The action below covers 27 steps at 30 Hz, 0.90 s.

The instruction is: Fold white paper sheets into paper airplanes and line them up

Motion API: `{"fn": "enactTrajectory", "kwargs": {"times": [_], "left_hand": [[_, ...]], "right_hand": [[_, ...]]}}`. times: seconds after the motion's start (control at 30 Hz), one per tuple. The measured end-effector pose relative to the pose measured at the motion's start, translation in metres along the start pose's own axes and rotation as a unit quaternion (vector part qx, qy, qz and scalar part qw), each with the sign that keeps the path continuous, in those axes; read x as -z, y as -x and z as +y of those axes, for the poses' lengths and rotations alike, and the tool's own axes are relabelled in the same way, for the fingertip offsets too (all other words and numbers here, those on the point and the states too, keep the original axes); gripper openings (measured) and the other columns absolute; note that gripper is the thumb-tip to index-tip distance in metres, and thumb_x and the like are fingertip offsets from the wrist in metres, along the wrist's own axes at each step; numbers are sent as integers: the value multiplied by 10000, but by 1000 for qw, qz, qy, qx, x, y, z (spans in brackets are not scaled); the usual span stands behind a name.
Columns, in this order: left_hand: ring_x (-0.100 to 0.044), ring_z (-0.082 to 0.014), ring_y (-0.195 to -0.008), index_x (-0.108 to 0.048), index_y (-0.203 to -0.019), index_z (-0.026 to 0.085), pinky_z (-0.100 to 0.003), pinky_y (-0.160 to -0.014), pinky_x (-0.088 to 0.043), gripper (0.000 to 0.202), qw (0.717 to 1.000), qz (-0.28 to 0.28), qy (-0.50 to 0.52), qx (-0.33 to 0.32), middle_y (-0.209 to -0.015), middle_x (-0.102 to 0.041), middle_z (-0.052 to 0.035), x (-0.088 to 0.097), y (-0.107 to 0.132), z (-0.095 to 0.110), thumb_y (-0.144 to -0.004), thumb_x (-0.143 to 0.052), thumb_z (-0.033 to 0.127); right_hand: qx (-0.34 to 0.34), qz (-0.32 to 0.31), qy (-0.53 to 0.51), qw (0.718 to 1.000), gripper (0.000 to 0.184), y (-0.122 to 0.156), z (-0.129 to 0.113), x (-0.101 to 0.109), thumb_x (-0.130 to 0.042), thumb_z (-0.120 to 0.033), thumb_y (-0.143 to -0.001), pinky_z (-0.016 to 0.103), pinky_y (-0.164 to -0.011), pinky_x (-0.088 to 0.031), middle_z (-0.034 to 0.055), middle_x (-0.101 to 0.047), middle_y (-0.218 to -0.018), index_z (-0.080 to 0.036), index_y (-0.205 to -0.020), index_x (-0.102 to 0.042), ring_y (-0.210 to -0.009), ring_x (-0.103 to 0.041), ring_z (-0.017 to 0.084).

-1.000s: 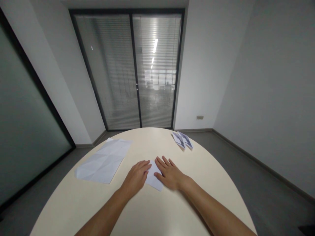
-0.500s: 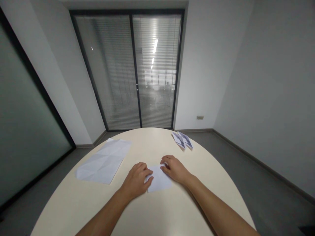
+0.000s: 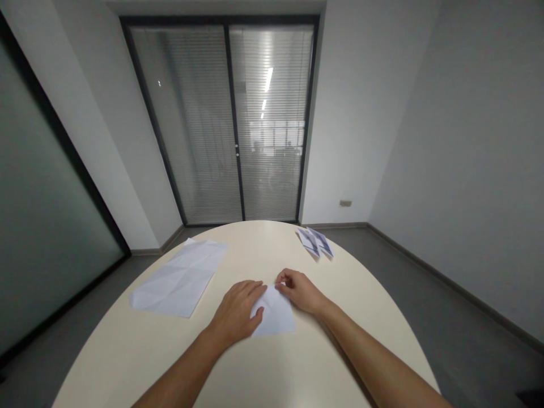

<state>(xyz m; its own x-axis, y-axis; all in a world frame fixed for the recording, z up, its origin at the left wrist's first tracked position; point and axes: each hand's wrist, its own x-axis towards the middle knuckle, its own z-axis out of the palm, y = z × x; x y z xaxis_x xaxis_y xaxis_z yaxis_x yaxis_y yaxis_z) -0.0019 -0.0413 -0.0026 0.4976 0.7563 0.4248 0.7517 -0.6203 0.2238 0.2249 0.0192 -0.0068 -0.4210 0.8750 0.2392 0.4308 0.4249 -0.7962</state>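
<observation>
A small white sheet of paper [image 3: 275, 318] lies on the table between my two hands. My left hand [image 3: 238, 310] rests on its left side, fingers stretched forward to the far edge and thumb apart. At the far right edge, my right hand [image 3: 301, 292] has thumb and forefinger pinched on the paper. The fingertips of both hands cover parts of the paper's far edge.
The round cream table [image 3: 250, 374] carries a larger creased white sheet [image 3: 181, 277] on the left. Folded paper pieces with dark printing [image 3: 315, 242] stand near the far right rim. Beyond are glass doors [image 3: 272, 170] with blinds.
The small sheet has turned slightly. My left fingers have stretched further forward along it, and my right thumb and forefinger have drawn closer together at its far edge.
</observation>
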Motion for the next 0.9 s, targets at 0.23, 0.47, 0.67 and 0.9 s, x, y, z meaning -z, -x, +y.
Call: {"fn": "enactTrajectory", "kwargs": {"times": [0.23, 0.47, 0.67, 0.9], "left_hand": [[-624, -260, -1070, -587, -1307, 216, -438, -972, -462, 494, 996, 7, 60, 69, -1181, -699, -83, -3, -3, 8, -815, -631, 213], [-627, -238, -935, -726, -1007, 223, -391, -861, -479, 195, 989, 18, 102, 102, -951, -737, -57, -11, -8, 3, -900, -563, 235], [-623, -227, -884, -707, -919, 212, -365, -812, -505, 171, 967, 138, 147, 157, -894, -718, -52, -9, -10, -4, -912, -551, 282], [-629, -219, -923, -694, -925, 214, -345, -829, -508, 173, 945, 228, 170, 161, -930, -706, -47, -1, -9, -1, -924, -542, 298]], "right_hand": [[-29, -41, -172, 984, 341, -2, 0, -2, -792, -379, -721, 238, -576, -387, -42, -597, -666, -164, -938, -642, -603, -531, 115], [-33, -41, -185, 981, 407, -3, -1, -12, -811, -416, -699, 232, -574, -392, -30, -620, -729, -161, -982, -670, -605, -538, 104], [-44, -98, -209, 972, 442, 1, -8, -10, -816, -345, -676, 254, -634, -449, 7, -675, -845, -157, -1038, -646, -735, -605, 155], [-15, -6, -148, 989, 281, -1, -13, -3, -733, -248, -718, 273, -673, -464, 22, -700, -873, -162, -978, -670, -761, -615, 170]]}}
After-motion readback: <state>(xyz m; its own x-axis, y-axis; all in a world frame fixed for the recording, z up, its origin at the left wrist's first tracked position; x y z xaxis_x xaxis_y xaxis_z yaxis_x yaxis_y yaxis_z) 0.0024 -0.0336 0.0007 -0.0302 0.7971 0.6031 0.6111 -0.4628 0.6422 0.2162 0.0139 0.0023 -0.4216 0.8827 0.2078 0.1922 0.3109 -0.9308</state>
